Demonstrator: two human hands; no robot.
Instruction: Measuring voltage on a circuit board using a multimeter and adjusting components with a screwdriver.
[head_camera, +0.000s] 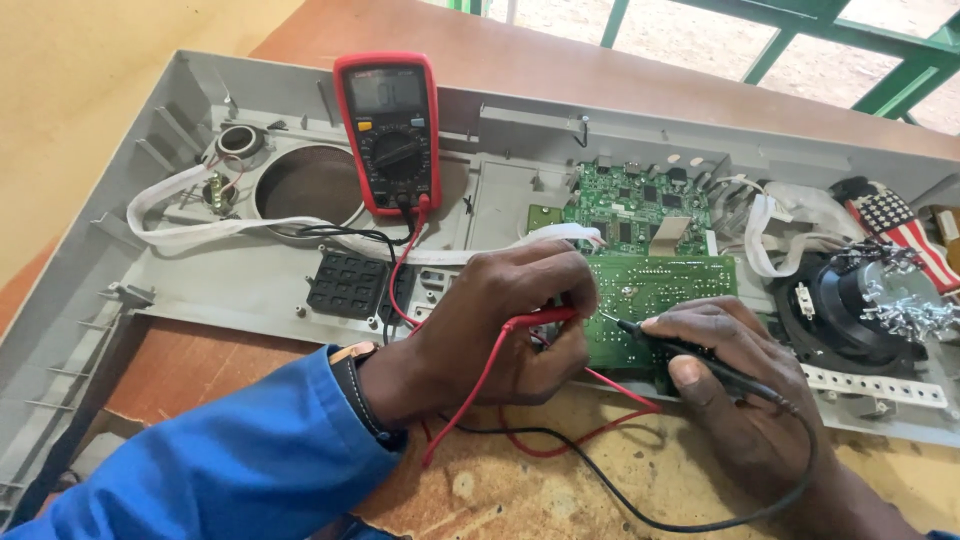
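Note:
My left hand (500, 325), in a blue sleeve, grips the red test probe (540, 319) and rests its tip against the near edge of a green circuit board (655, 285). My right hand (740, 385) pinches the black test probe (665, 343), whose point touches the same board a little to the right. Red and black leads run back from both probes to a red multimeter (390, 130) that lies on the grey plastic casing (260, 265). A second, denser green board (635, 205) sits just behind the first.
A round speaker hole (310, 185) and a dark rubber keypad (350, 283) lie left of the boards. A black speaker (860, 300) holding several loose screws sits at right, with white ribbon cables nearby. The casing rests on a worn wooden table (520, 480).

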